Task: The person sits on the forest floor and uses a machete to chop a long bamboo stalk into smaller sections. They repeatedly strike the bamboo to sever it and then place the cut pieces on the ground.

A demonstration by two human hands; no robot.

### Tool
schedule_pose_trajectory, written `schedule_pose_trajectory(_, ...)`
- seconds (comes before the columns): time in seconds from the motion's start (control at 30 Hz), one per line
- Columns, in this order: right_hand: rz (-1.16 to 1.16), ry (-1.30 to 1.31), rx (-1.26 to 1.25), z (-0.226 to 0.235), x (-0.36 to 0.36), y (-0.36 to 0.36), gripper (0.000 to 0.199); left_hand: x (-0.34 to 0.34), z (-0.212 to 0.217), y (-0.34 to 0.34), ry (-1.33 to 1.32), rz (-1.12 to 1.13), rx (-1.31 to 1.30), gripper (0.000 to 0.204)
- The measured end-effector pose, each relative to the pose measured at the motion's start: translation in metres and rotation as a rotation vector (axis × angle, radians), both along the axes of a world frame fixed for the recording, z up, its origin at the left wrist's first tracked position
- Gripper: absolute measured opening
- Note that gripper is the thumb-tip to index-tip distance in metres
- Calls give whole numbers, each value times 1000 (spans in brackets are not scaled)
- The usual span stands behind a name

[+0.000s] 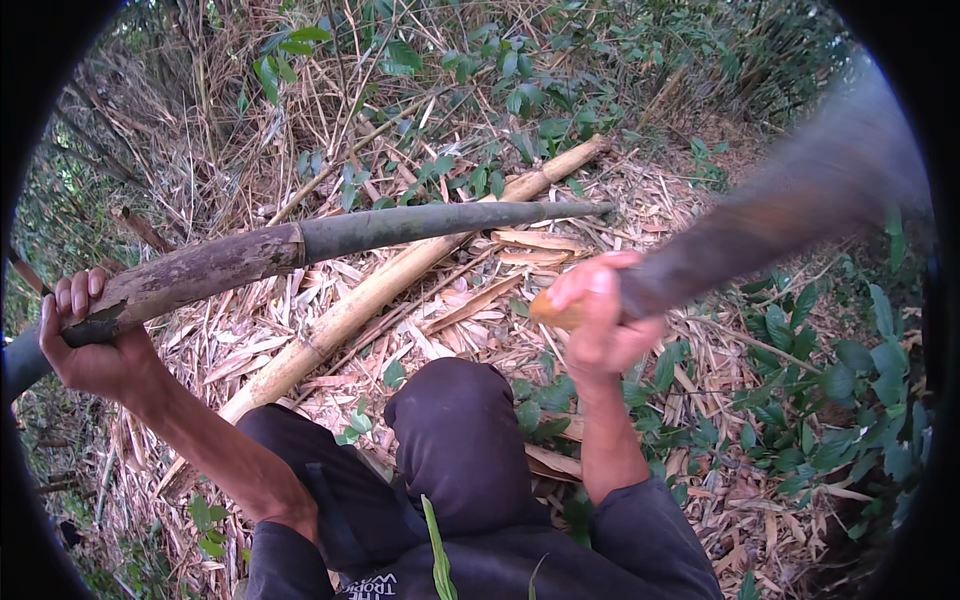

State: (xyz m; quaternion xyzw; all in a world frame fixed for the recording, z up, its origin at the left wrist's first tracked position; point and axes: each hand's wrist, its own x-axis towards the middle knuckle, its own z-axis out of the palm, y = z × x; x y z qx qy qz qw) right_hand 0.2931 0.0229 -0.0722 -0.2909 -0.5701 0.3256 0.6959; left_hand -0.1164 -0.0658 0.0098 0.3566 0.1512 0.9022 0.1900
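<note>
**Both hands full: bamboo pole on the left, blade on the right**

I see my left hand (95,335) wrapped around a green bamboo pole (400,225), fingers curled over the top of it and thumb underneath, a firm closed grip. The pole runs from the lower left edge of the view, through that hand, and out to the right, tapering to a thin tip above the leaf litter. The stretch just past my hand is covered by a brown, flaky sheath (200,268); beyond that the stem is smooth and dark green.

My right hand (598,325) is closed tight on the orange-tan handle (552,310) of a long blade (790,205). The blade points up and to the right, away from the pole, and it is smeared by motion blur, so I cannot make out its edge or exact shape.

Under the green pole lies a pale, dry bamboo stem (370,300), running diagonally from lower left to upper right across the ground and crossing beneath the pole near its middle. My knee (455,420), in dark trousers, sits between my two arms. The ground (680,470) is thick with dry bamboo leaves and husks, and green plants (830,400) stand to the right.
</note>
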Motion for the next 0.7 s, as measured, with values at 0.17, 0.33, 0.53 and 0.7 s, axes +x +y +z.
schedule_pose_trajectory(0.17,-252,-889,-557,-159,44,7,31,8,-18,12,-53,-45,-29,10)
schedule_pose_trajectory(0.33,-127,-721,-785,-151,37,-1,33,28,-7,19,-135,84,-72,11)
schedule_pose_trajectory(0.53,-76,-665,-894,-139,41,-8,30,13,-5,15,-119,222,-123,13)
schedule_pose_trajectory(0.7,-146,-746,-642,-87,37,-4,26,-5,-10,3,-73,139,-102,11)
